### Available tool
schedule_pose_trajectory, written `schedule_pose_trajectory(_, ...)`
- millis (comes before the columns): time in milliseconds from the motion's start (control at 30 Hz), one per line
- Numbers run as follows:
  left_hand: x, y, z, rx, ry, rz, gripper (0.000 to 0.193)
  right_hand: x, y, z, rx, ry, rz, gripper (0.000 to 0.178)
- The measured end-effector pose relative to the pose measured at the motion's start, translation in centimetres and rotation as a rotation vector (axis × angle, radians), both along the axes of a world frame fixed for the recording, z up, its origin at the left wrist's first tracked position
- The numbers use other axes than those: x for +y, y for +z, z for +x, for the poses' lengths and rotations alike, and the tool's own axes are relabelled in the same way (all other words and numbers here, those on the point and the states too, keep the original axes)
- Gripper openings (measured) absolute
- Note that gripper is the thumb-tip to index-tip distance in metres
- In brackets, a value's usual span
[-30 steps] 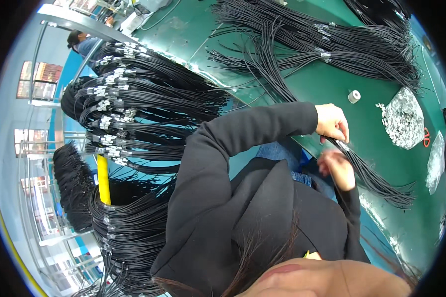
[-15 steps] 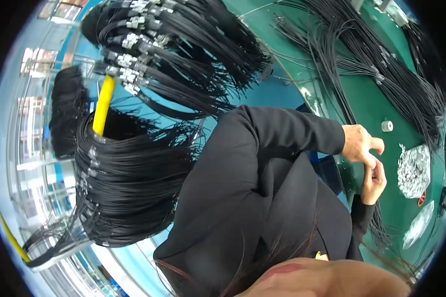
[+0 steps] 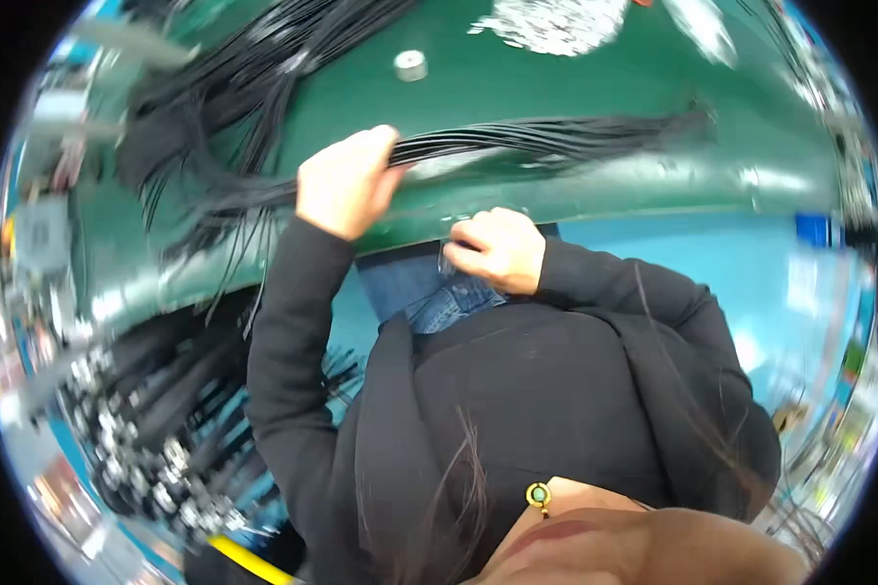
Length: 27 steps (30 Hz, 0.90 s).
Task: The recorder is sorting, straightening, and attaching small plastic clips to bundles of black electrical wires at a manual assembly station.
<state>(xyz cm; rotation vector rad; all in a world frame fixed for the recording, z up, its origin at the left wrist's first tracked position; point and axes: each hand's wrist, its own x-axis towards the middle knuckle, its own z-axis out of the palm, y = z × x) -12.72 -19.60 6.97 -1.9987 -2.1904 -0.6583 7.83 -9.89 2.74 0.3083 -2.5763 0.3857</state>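
Just beyond your lap [image 3: 449, 300], your right hand [image 3: 498, 251] curls its fingers near the edge of the green table [image 3: 517, 93]; whether they pinch anything, I cannot tell. Farther out and to the left, your left hand [image 3: 346, 182] is clamped around a bundle of black cables [image 3: 517, 135], which stretches rightward over the table. Past it sit a thicker cable pile [image 3: 337, 39] at left, a white spool [image 3: 411, 65], then a heap of small silvery pieces [image 3: 556, 21].
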Motion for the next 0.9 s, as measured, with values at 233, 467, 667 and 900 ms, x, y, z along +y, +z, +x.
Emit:
schedule_pose_trajectory(233,-1.6,-5.1,1.0,-0.028,-0.064,-0.261,0.026,10.2,5.7,2.7,-0.137,-0.116,-0.625,0.004)
schedule_pose_trajectory(467,-2.5,-6.0,2.1,0.054,-0.046,-0.11,0.037,37.9,1.2,11.1,-0.104,-1.248,-0.689,0.02)
schedule_pose_trajectory(667,-3.1,-6.5,2.8,0.114,0.129,-0.143,0.041,56.1,-5.5,9.3,-0.264,-1.604,0.121,0.024)
schedule_pose_trajectory(900,-1.0,-6.7,1.7,0.099,0.01,-0.163,0.057,65.5,-9.8,12.6,-0.26,-1.344,0.534,0.023)
